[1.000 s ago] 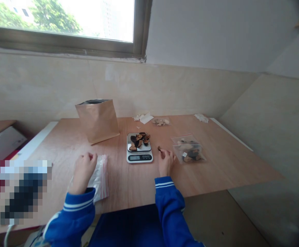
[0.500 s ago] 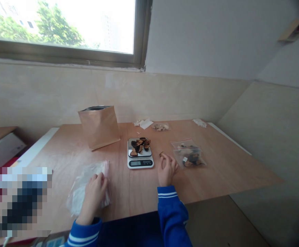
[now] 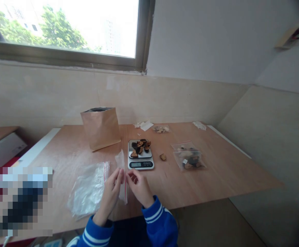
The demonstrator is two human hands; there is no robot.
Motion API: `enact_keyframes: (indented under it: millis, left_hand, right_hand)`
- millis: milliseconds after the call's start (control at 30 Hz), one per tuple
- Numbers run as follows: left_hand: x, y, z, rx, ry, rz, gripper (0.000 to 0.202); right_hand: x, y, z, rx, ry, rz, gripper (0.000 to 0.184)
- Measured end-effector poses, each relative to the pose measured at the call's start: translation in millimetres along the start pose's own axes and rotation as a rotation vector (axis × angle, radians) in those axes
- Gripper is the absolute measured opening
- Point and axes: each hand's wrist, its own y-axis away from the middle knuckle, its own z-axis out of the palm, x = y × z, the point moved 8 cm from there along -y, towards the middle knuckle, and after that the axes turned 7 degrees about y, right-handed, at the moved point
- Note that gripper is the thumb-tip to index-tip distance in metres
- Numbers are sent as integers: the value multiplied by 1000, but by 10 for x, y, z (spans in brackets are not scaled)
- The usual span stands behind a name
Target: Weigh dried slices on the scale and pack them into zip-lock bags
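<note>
The fingers of the left hand [image 3: 111, 185] are clamped on a small clear bag [image 3: 123, 193], held by its edge just above the counter [image 3: 149, 192]. The fingers of the right hand [image 3: 140, 187] are bent and close together at the bag's red strip; whether they pinch it or only touch it, I cannot tell. The bag hangs between the two hands, one end pointing toward 12 o'clock and the other toward 6. Both wrists come out of blue sleeves [image 3: 160, 216] with white stripes.

Taking the hands as the middle of the dial, a larger clear bag [image 3: 86, 192] lies flat at 9 o'clock, just beside the left hand, its red strip on the side toward 3. Near at 1 o'clock sits a white kitchen scale [image 3: 141, 165], a heap of dark-skinned dried slices [image 3: 140, 146] on its plate. A single dried slice [image 3: 163, 157] lies alone at 2 o'clock, beside the scale. Farther out, between 2 and 3, is a filled zip bag [image 3: 190, 158] with dark and pale pieces inside.

At 11 o'clock a brown paper bag [image 3: 101, 130] stands upright with its top open. Beyond the scale, at 1 o'clock, lie white scraps [image 3: 145, 125] and a bag of pale pieces [image 3: 161, 129].
</note>
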Motion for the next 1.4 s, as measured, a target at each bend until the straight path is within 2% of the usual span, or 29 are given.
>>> enact_keyframes:
  millis: [167,333,467,533,633,700,767,833,900,1000,1100,1200,1300,1400]
  left_hand:
    - [75,-26,68,0,34,11,43]
    - [13,23,104,-42,57,-23,38]
    - [-4,78,78,-81,32,26,32]
    - [12,79,-46,28,8,58,31]
    - [31,73,-366,353,20,49,30]
    - [35,42,-508,503,65,15,28]
    - [45,-48,-560,559,100,-9,27]
    - [41,-179,-574,578,98,-28,25]
    - [11,-344,-553,548,52,-48,25]
    - [-84,-576,-528,514,-41,-59,28]
    - [-229,-723,-514,544,-118,-65,30]
    - [-400,-796,-446,549,-181,-71,31]
    - [-525,-792,-383,567,-188,-17,31]
    - [-558,-755,-327,555,-175,82,32]
  right_hand:
    - [-60,70,-14,-7,-78,2,42]
    - [-143,123,4,22,-49,18,39]
    - [-143,112,20,16,-24,-26,41]
    - [-59,83,18,5,4,-16,43]
    - [174,24,-131,120,1,82,47]
    - [278,-12,-215,153,-24,119,48]
    - [245,-57,-213,64,-23,54,46]
    - [121,-106,-264,18,29,-79,40]
    - [13,-191,-467,120,130,-201,33]
    - [3,-434,-883,343,319,-292,28]
    - [180,-833,-1069,291,512,-322,29]
    - [448,-1168,-1070,176,652,-322,41]
    - [702,-1325,-969,111,696,-318,45]
    - [891,-1349,-881,110,666,-276,44]
